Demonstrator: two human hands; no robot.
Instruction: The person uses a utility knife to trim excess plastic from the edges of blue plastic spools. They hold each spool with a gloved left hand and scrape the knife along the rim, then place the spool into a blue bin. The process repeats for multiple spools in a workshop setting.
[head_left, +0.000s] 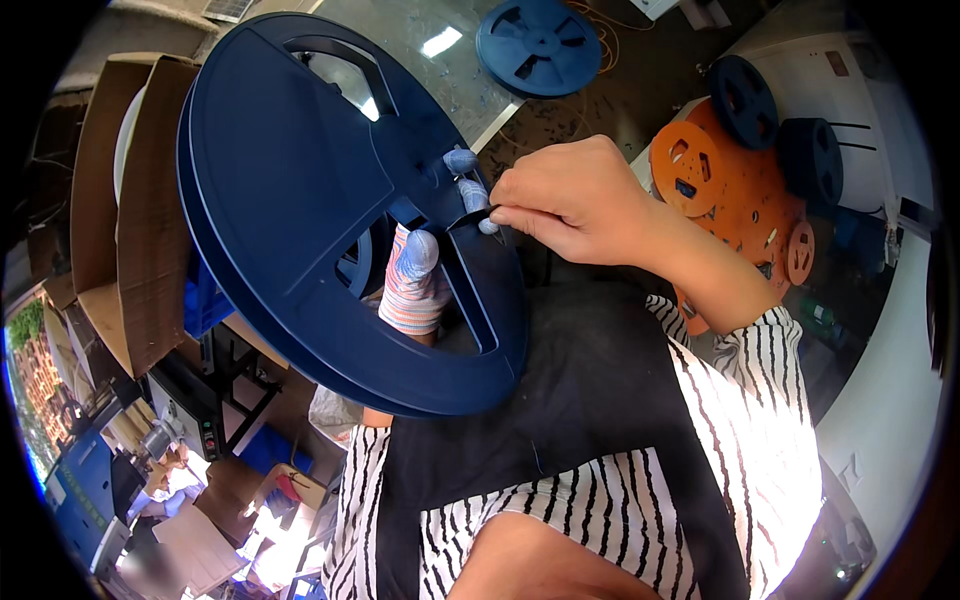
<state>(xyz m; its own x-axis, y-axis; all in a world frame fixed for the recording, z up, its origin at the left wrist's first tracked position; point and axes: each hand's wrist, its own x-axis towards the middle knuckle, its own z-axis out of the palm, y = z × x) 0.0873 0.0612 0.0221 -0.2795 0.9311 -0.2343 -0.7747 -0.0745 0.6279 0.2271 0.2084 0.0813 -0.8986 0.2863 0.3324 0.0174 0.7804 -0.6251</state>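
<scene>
A large dark blue plastic reel (290, 190), two flanges with cut-out windows, stands tilted before me on the left. My left hand (415, 285), in a striped knit glove with blue fingertips, reaches through the windows and grips the reel near its hub. Several gloved fingertips come out on the hub's right side. Bare and closed in a pinch, my right hand (575, 195) is at the reel's right edge beside those fingertips. From its pinch a thin, dark, curved piece (468, 217) extends against the hub; whether it is a blade or a strip of plastic, I cannot tell.
Another blue reel (540, 48) lies on the glass-topped table (425, 75) ahead. At right, orange reels (688, 168) and dark blue reels (743, 100) sit on an orange surface. A cardboard box (150, 220) stands left. Farther lower left, a person (165, 490) is near machinery.
</scene>
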